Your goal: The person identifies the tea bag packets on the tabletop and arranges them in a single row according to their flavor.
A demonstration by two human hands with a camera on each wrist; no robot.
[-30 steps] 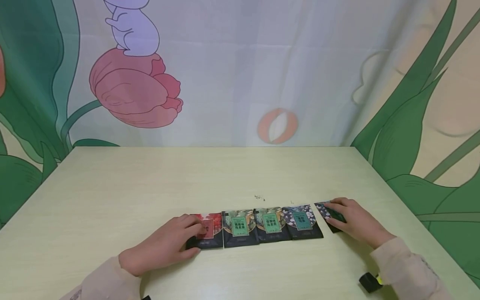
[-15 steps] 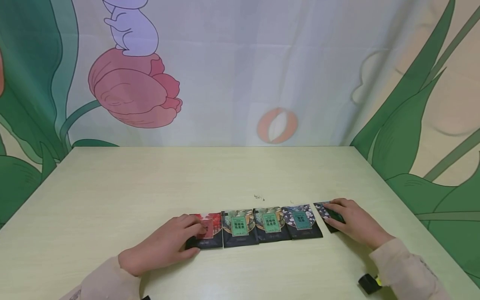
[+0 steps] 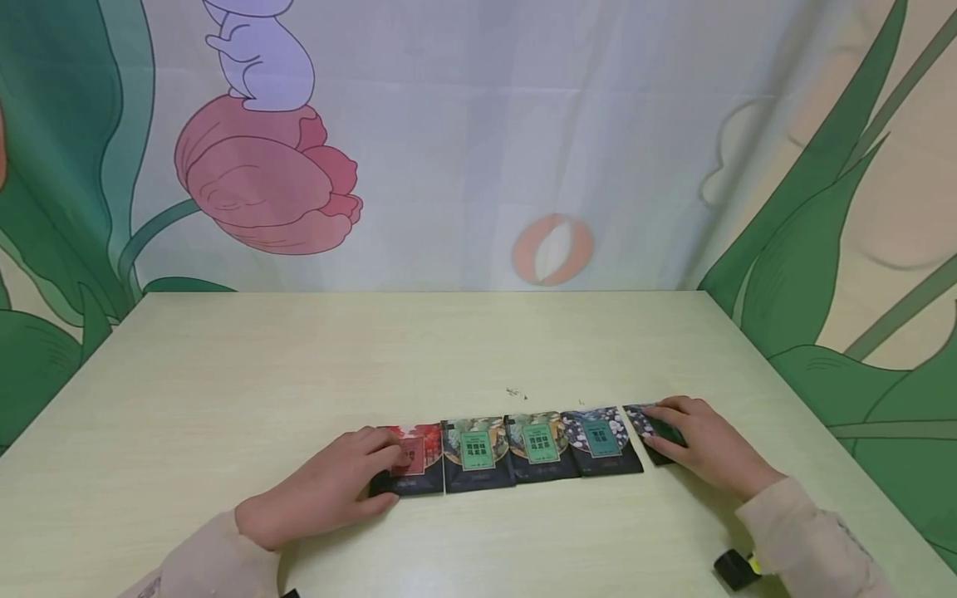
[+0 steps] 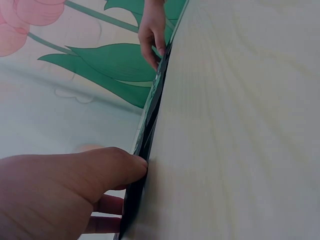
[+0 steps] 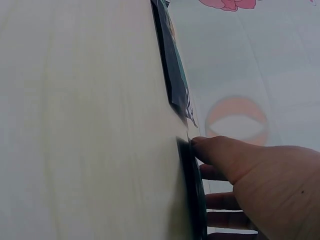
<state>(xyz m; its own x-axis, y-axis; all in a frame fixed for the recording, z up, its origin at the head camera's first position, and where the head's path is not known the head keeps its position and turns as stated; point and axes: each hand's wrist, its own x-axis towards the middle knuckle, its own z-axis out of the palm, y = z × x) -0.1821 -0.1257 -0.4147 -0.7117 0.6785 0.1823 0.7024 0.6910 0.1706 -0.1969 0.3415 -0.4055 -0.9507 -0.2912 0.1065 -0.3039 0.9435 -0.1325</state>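
Observation:
Several flat tea sachets form a row on the table. My left hand rests on the red-topped sachet at the row's left end, fingertips on its face and thumb at its near edge. Beside it lie two green-labelled sachets and a sachet with white blossoms and a teal label. Right of a narrow gap, my right hand lies over another blossom sachet, partly hiding it. In the right wrist view, the right thumb touches that dark sachet near its edge.
The pale wooden table runs back to a printed curtain. Small dark marks show on the tabletop beyond the row. A black device sits by the right cuff.
My right hand's sachet has slid very slightly left, and the gap to the row is a little narrower. The left hand and the other sachets stay put.

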